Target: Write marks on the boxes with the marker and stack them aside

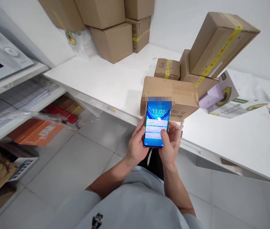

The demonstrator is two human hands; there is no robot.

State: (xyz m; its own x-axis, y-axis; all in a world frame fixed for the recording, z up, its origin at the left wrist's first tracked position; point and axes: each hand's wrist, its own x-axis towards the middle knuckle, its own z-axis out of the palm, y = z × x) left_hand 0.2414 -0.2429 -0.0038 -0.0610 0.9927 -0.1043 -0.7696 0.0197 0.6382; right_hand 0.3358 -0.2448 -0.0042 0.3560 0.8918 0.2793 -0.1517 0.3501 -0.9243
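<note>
A smartphone [157, 124] with a lit blue lock screen reading 11:02 is held upright between both hands, in front of my body. My left hand [138, 143] wraps its left edge and lower corner. On the other side my right hand [170, 144] grips the right edge, its thumb resting over the lower part of the screen. Right behind the phone, a cardboard box [173, 90] lies at the table's front edge; the phone covers part of it. The fingers behind the phone are mostly hidden.
On the white table [106, 86] stand a small taped carton [167, 68], a tall tilted carton [220, 44] and avocado-printed boxes [239, 106]. Stacked cartons [114, 41] fill the back left. A shelf with a white appliance [3, 51] and an orange box [38, 131] stand at left.
</note>
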